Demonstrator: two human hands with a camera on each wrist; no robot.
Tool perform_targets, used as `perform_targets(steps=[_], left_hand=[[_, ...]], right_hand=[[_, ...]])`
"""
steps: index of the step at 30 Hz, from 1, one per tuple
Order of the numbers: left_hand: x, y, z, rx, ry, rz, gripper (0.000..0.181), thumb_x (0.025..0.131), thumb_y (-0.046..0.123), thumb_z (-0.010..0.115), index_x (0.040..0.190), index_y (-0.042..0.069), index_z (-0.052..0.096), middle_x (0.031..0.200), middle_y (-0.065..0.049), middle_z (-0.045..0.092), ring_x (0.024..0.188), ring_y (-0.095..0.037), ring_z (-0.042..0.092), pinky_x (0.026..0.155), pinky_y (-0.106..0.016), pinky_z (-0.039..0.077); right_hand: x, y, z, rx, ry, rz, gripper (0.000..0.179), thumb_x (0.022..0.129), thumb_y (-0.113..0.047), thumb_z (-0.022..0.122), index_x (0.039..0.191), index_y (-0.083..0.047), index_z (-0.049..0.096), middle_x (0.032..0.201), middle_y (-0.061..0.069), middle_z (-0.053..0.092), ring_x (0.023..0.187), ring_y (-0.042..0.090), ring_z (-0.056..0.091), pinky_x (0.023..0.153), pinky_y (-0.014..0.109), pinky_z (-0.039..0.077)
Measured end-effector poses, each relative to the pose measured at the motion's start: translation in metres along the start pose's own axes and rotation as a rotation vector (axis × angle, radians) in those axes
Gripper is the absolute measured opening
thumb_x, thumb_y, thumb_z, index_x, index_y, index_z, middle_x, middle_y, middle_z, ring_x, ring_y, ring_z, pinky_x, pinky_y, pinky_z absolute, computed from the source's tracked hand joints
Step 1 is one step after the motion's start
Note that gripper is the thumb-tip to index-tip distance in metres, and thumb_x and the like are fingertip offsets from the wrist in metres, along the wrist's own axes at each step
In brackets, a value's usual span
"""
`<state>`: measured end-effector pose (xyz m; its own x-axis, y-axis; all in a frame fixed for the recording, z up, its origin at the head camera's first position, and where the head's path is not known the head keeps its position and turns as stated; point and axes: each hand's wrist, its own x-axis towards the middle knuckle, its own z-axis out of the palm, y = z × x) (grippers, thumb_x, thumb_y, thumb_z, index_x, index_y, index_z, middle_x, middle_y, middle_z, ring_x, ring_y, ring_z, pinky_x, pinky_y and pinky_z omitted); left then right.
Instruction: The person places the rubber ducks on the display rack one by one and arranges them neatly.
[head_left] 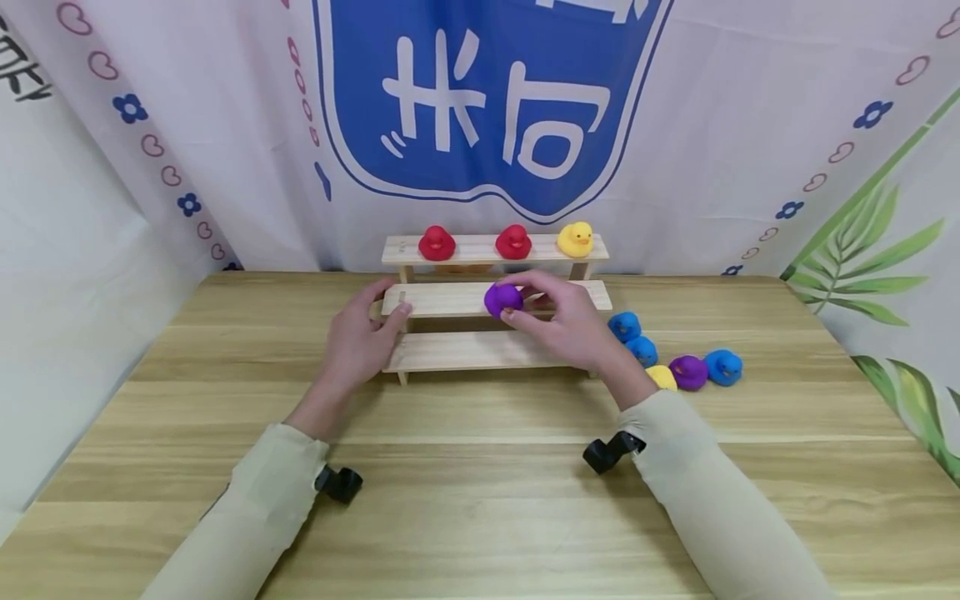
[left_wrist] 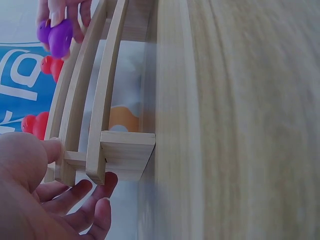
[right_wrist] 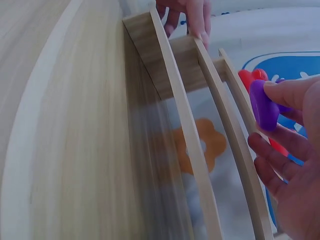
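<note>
Right hand [head_left: 564,321] has its fingers pinching a purple duck [head_left: 501,298] over the rack [head_left: 465,352]! Left hand [head_left: 362,335] has fingers clamped round the rack's end.

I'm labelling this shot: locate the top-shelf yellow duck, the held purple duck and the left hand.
Yellow duck [head_left: 574,242]: head view, on its body.
Purple duck [left_wrist: 60,40]: left wrist view, on its body.
Left hand [head_left: 360,337]: head view, on its back.

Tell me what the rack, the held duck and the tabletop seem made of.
Rack: pale wood, apparently unvarnished; faint grain, dull surface.
Held duck: probably rubber or soft plastic, smooth; even color, rounded molded shape.
Tabletop: wood or wood-look laminate, slightly glossy; streaked grain, soft reflections.
</note>
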<state>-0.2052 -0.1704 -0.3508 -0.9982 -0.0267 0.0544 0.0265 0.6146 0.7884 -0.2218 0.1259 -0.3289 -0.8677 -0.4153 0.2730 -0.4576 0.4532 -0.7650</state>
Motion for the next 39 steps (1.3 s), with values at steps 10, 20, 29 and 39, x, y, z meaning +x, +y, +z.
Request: perform_targets(steps=[10,20,29,39], left_hand=[[0.000,0.001,-0.001,0.003,-0.001,-0.006,0.065,0.110,0.041,0.057,0.165,0.015,0.037,0.164,-0.015,0.047,0.104,-0.031,0.073,0.070,-0.027,0.057],[0.001,-0.001,0.001,-0.002,-0.007,0.012,0.065,0.110,0.042,0.057,0.165,0.014,0.038,0.164,-0.016,0.047,0.096,-0.028,0.072,0.065,-0.028,0.056],[0.002,0.000,0.000,0.014,-0.001,0.007,0.065,0.110,0.043,0.056,0.165,0.015,0.038,0.165,-0.016,0.047,0.104,-0.031,0.073,0.071,-0.027,0.056],[0.000,0.000,0.000,0.011,0.004,0.002,0.065,0.109,0.043,0.057,0.165,0.015,0.038,0.164,-0.016,0.047,0.107,-0.033,0.073,0.071,-0.027,0.056]], right_hand=[[0.018,-0.015,0.026,0.040,0.000,-0.020,0.037,0.100,-0.020,0.074,0.137,-0.013,0.068,0.133,0.005,0.071,0.117,0.024,0.065,0.103,0.041,0.059],[0.034,-0.022,0.047,0.034,-0.009,-0.025,0.035,0.101,-0.021,0.074,0.135,-0.015,0.068,0.127,0.004,0.073,0.112,0.021,0.065,0.099,0.038,0.058],[0.044,-0.027,0.058,-0.046,0.003,0.025,0.036,0.100,-0.024,0.075,0.135,-0.017,0.069,0.132,0.004,0.072,0.122,0.023,0.060,0.109,0.041,0.052],[0.042,-0.029,0.057,-0.172,-0.003,0.093,0.045,0.100,-0.032,0.075,0.144,-0.024,0.065,0.144,0.004,0.066,0.132,0.025,0.053,0.114,0.051,0.045]])
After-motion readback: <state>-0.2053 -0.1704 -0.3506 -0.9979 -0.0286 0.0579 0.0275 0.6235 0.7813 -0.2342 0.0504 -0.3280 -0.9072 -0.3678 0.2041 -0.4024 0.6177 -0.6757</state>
